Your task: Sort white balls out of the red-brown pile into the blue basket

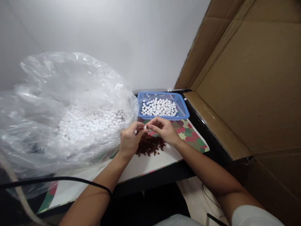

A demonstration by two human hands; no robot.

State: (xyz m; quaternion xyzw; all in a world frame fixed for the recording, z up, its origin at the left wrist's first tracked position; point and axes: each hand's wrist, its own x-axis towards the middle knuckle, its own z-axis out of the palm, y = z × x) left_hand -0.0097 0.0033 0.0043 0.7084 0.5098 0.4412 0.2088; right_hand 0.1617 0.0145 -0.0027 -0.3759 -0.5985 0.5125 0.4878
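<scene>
My left hand [129, 138] pinches a small white ball [145, 127] between thumb and fingertips. A second white ball [135, 132] shows against its curled fingers. My right hand [166, 130] is closed at the same ball, thumb and forefinger pinching a tiny reddish-brown piece [147, 126] that touches it. Below both hands lies a heap of small dark red-brown pieces [151, 146], their exact kind too small to make out. Behind the hands stands a blue perforated basket [163, 118] with several white balls inside.
At the left, a large clear plastic bag [70, 72] spreads open, full of white balls. Patterned paper [197, 141] covers part of the black table. Cardboard [246, 78] walls off the right side. A black cable [63, 178] crosses by my left forearm. Loose balls [169, 90] lie behind the basket.
</scene>
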